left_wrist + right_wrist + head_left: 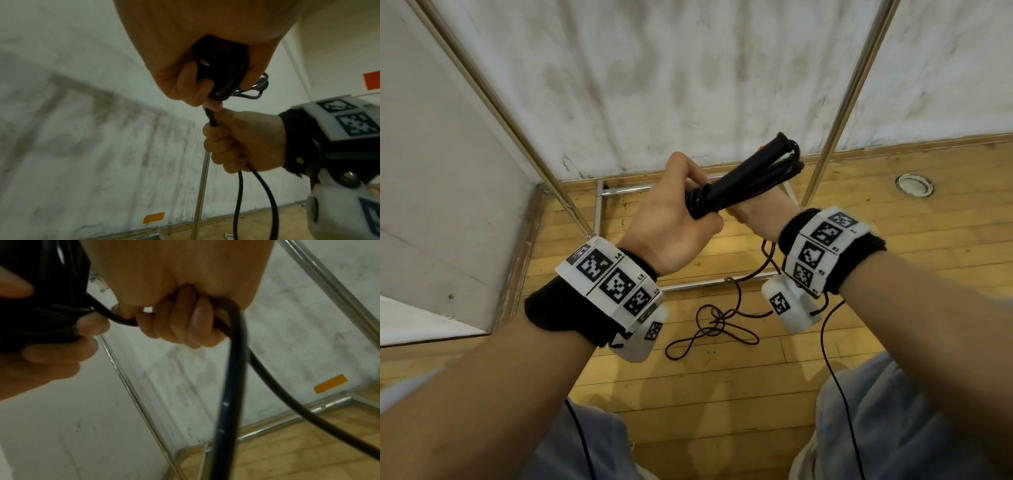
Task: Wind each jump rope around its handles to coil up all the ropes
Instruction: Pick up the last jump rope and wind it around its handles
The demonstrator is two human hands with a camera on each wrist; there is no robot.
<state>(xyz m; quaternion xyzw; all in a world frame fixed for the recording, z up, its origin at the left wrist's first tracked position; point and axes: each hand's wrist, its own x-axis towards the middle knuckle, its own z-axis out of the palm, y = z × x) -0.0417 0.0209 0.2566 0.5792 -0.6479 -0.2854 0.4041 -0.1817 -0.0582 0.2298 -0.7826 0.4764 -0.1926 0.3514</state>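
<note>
My left hand grips the black jump rope handles, which point up and to the right with several turns of black rope wound on them. In the left wrist view the handles sit deep in that fist. My right hand is a closed fist just below, holding the loose black rope that leaves the bundle. The rope runs out under my right hand's curled fingers and hangs toward the floor. The slack rope lies in loops on the wooden floor.
A chrome tube rack stands in front of me against a stained white wall, its base frame on the wooden floor. A white panel closes the left side. A round floor fitting sits at right. My knees are below.
</note>
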